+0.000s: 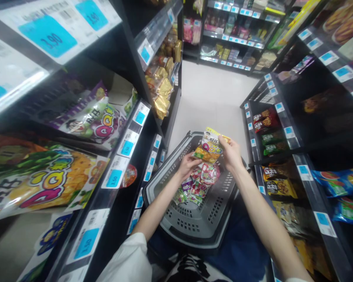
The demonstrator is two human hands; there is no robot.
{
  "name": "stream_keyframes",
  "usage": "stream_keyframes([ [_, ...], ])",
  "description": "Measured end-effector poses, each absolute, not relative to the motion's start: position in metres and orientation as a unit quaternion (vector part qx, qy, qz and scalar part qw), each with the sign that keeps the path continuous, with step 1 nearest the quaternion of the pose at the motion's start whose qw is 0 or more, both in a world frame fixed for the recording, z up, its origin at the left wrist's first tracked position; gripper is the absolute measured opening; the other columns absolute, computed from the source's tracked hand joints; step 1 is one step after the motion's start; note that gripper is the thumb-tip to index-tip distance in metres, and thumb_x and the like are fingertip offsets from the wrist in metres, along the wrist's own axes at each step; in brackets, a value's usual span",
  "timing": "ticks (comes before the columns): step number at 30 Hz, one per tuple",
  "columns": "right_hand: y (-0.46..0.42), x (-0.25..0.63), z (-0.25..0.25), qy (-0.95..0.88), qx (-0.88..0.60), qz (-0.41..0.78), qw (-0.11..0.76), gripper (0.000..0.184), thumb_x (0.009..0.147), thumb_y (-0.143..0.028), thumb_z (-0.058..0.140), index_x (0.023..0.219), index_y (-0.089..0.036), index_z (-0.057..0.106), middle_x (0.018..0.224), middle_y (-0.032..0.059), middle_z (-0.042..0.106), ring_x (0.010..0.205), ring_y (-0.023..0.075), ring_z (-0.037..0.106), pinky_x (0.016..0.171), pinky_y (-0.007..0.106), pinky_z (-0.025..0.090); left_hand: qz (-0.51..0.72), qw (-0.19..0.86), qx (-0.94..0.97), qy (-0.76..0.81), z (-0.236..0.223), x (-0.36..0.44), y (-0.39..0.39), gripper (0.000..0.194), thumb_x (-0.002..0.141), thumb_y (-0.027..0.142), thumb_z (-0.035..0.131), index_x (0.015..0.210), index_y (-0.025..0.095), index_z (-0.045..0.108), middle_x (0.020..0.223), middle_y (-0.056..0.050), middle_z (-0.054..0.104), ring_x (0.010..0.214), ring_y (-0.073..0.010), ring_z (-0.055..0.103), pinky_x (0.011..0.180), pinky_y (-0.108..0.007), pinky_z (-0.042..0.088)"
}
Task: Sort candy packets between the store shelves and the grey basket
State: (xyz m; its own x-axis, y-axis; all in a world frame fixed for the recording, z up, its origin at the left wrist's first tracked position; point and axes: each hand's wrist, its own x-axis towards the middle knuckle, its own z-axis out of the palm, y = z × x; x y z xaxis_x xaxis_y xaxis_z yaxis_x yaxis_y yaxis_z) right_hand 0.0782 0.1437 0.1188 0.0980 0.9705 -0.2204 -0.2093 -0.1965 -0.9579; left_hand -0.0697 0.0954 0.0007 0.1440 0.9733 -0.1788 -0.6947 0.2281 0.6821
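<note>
Over a grey shopping basket [176, 221], a yellow bag of QQ gummies [210, 148] is held up between both my hands. My right hand [231, 153] pinches its right edge, thumb on the front. My left hand [188, 166] has its fingers at the bag's lower left corner. Below, inside the basket, lie several pink, purple and green candy bags [198, 184]. On the left shelf are a large yellow QQ gummy bag [50, 176] and a purple QQ gummy bag [97, 117].
Black shelves with blue price tags [115, 176] line the left side. At right, low shelves hold snack packets [279, 187] and blue bags [341, 192]. The pale floor [210, 94] runs ahead to a back shelf [228, 35]. Gold packets [163, 94] stick out on the left.
</note>
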Motion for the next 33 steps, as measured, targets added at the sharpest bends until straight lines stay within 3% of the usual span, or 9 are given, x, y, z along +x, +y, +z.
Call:
stream_keyframes([
  [19, 0.145, 0.078, 0.114, -0.395, -0.54, 0.538, 0.513, 0.053, 0.061, -0.062, 0.083, 0.084, -0.018, 0.067, 0.079, 0.0043, 0.073, 0.082, 0.0234, 0.069, 0.069, 0.033, 0.054, 0.572, 0.721, 0.23, 0.315, 0.0, -0.07, 0.096, 0.036, 0.059, 0.02, 0.088, 0.092, 0.017, 0.073, 0.084, -0.003, 0.074, 0.074, -0.017, 0.069, 0.071, -0.03, 0.055],
  [25, 0.146, 0.08, 0.11, -0.413, -0.549, 0.517, 0.511, 0.05, 0.065, -0.064, 0.079, 0.082, -0.02, 0.063, 0.079, 0.002, 0.07, 0.076, 0.0199, 0.066, 0.068, 0.031, 0.052, 0.568, 0.725, 0.225, 0.318, 0.002, -0.07, 0.095, 0.037, 0.059, 0.02, 0.088, 0.092, 0.017, 0.073, 0.082, -0.002, 0.073, 0.07, -0.0145, 0.067, 0.07, -0.028, 0.054],
  [29, 0.147, 0.08, 0.11, -0.418, -0.532, 0.517, 0.525, 0.044, 0.07, -0.059, 0.076, 0.087, -0.021, 0.064, 0.084, 0.0011, 0.071, 0.079, 0.0188, 0.065, 0.071, 0.031, 0.052, 0.567, 0.723, 0.229, 0.321, 0.004, -0.07, 0.095, 0.033, 0.061, 0.022, 0.088, 0.089, 0.017, 0.072, 0.082, -0.001, 0.073, 0.072, -0.0141, 0.067, 0.072, -0.028, 0.054],
  [33, 0.147, 0.079, 0.111, -0.391, -0.523, 0.538, 0.534, 0.039, 0.066, -0.048, 0.081, 0.09, -0.021, 0.066, 0.085, 0.0003, 0.071, 0.078, 0.0184, 0.065, 0.071, 0.031, 0.052, 0.583, 0.717, 0.223, 0.311, 0.007, -0.07, 0.095, 0.036, 0.061, 0.021, 0.088, 0.092, 0.017, 0.071, 0.091, -0.001, 0.074, 0.082, -0.0137, 0.068, 0.08, -0.026, 0.053],
])
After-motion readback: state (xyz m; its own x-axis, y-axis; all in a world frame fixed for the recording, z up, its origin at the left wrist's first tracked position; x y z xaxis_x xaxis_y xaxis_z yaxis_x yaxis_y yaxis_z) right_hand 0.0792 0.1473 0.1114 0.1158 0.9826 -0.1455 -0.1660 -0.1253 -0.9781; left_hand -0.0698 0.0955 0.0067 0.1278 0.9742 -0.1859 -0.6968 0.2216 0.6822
